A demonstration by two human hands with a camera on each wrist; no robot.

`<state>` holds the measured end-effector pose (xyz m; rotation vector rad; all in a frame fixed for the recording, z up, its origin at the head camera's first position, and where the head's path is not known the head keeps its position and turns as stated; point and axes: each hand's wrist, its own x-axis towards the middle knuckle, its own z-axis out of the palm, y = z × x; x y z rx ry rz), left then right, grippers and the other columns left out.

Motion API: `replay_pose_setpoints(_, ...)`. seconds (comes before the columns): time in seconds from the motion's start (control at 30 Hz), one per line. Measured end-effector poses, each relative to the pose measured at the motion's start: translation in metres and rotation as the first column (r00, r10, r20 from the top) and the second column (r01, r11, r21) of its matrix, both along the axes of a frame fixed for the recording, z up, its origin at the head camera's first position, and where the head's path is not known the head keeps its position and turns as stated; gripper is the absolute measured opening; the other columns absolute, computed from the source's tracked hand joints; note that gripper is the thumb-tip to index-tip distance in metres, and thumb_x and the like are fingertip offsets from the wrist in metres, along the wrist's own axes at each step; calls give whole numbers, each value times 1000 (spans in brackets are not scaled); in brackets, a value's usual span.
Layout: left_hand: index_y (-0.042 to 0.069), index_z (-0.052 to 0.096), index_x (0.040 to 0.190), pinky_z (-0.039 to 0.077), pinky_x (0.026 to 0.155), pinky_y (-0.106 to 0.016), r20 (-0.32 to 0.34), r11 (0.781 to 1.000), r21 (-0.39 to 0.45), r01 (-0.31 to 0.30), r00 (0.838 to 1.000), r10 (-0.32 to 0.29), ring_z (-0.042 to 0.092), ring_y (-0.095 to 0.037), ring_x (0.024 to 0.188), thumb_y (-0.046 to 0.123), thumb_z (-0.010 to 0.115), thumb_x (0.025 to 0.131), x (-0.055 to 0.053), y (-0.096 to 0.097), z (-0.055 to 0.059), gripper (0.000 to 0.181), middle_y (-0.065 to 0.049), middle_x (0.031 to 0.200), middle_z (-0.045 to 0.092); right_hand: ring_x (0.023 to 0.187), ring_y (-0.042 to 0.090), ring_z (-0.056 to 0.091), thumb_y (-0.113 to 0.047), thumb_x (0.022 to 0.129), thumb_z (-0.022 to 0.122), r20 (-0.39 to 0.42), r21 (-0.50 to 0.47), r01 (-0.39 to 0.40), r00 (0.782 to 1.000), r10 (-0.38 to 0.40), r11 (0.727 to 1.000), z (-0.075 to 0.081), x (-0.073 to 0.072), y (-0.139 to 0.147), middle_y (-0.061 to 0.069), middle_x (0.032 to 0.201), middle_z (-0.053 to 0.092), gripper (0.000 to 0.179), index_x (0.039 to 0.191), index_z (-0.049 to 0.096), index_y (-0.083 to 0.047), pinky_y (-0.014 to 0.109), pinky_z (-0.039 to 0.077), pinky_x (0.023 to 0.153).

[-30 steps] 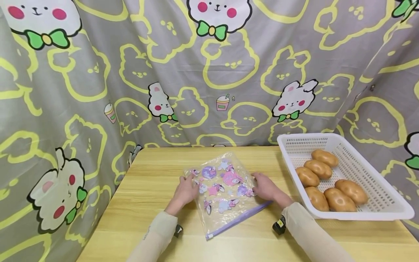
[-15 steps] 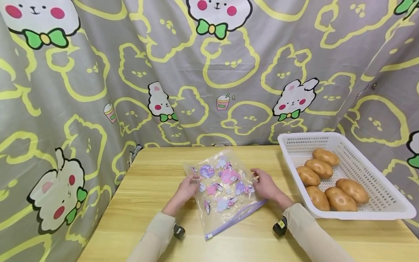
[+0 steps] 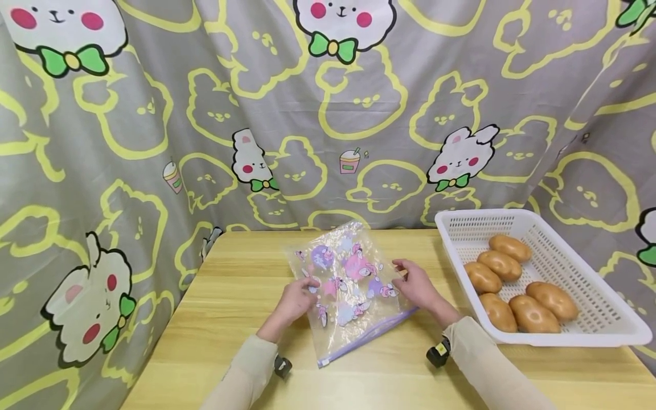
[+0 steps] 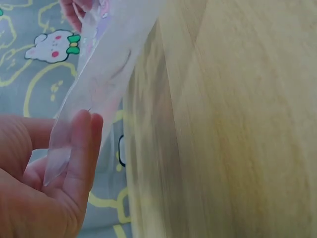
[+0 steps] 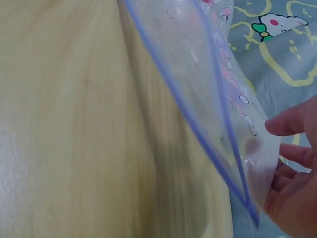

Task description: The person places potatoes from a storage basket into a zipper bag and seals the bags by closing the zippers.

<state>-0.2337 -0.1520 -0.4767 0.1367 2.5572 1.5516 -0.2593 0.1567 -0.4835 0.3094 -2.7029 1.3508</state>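
Note:
A clear zip bag (image 3: pixel 353 285), printed with pink and purple cartoon figures, is held up at a slant over the table, its far end raised. Its purple zip edge (image 3: pixel 366 339) faces me, with a white slider (image 3: pixel 324 363) at the left corner. The right wrist view shows two purple zip strips (image 5: pixel 183 106) parted along the mouth. My left hand (image 3: pixel 296 302) holds the bag's left side, the film running between thumb and fingers (image 4: pixel 81 153). On the opposite side, my right hand (image 3: pixel 416 285) holds the other edge, some fingers behind the film.
A white perforated basket (image 3: pixel 610 279) stands on the table at the right, with several brown potatoes (image 3: pixel 533 313) inside. Behind the wooden table (image 3: pixel 225 285) hangs a grey patterned curtain (image 3: pixel 287 85). Black wrist cameras (image 3: pixel 437 354) sit at both cuffs.
The bag's far end has risen and the bag tilts more steeply. Its zip edge has shifted slightly away from me. Both hands have moved slightly; the basket and potatoes stay put.

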Motion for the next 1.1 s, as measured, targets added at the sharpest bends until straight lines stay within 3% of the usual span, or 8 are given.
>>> replay_pose_setpoints(0.23, 2, 62, 115, 49, 46, -21, -65, 993, 39, -113, 991, 116, 55, -14, 55, -11, 59, 79, -7, -3, 1, 38, -18, 113, 61, 67, 18, 55, -6, 81, 65, 60, 36, 55, 997, -57, 998, 6, 6, 3, 17, 97, 60, 48, 125, 51, 8, 27, 48, 58)
replay_pose_setpoints(0.4, 2, 62, 116, 52, 50, -24, -87, 980, 69, -189, 977, 194, 59, -15, 58, -11, 59, 80, -9, -5, 2, 38, -19, 107, 63, 67, 17, 58, -5, 81, 63, 107, -44, 131, 986, -126, 990, 11, 10, 2, 16, 90, 61, 41, 118, 55, 10, 24, 50, 56)
replay_pose_setpoints(0.57, 1, 63, 114, 50, 47, -24, -117, 970, 82, -229, 964, 238, 58, -15, 56, -10, 60, 78, -8, -6, 5, 38, -15, 95, 66, 65, 12, 62, -3, 84, 60, 210, -260, 177, 970, -124, 949, 12, 9, 0, 13, 84, 61, 37, 118, 53, 12, 24, 56, 60)
replay_pose_setpoints(0.67, 1, 62, 116, 51, 48, -26, -117, 968, 90, -232, 963, 242, 58, -15, 57, -8, 61, 80, -8, -6, 5, 38, -11, 85, 66, 69, 11, 62, -2, 88, 59, 274, -422, 185, 959, -69, 888, 12, 8, -1, 11, 85, 62, 40, 123, 47, 13, 25, 57, 67)
replay_pose_setpoints(0.83, 1, 61, 117, 51, 48, -27, -125, 964, 113, -241, 959, 254, 59, -15, 57, -7, 62, 81, -8, -5, 4, 37, -9, 80, 65, 77, 10, 63, -2, 92, 56, 340, -660, 187, 938, 67, 728, 14, 7, -2, 7, 91, 61, 47, 130, 35, 16, 28, 56, 79)
replay_pose_setpoints(1.0, 2, 61, 118, 45, 43, -21, -140, 959, 127, -252, 953, 269, 56, -15, 55, -6, 62, 81, -9, -5, 5, 37, -9, 77, 64, 85, 15, 64, -2, 94, 51, 336, -793, 143, 913, 230, 592, 17, 10, -4, 5, 94, 61, 40, 128, 36, 12, 42, 49, 93)
replay_pose_setpoints(1.1, 3, 61, 118, 43, 43, -20, -135, 957, 137, -257, 952, 275, 55, -15, 54, -6, 62, 81, -10, -4, 5, 38, -7, 73, 64, 89, 19, 64, -1, 95, 50, 334, -833, 130, 893, 301, 538, 17, 11, -6, 7, 99, 60, 37, 129, 37, 5, 50, 47, 93)
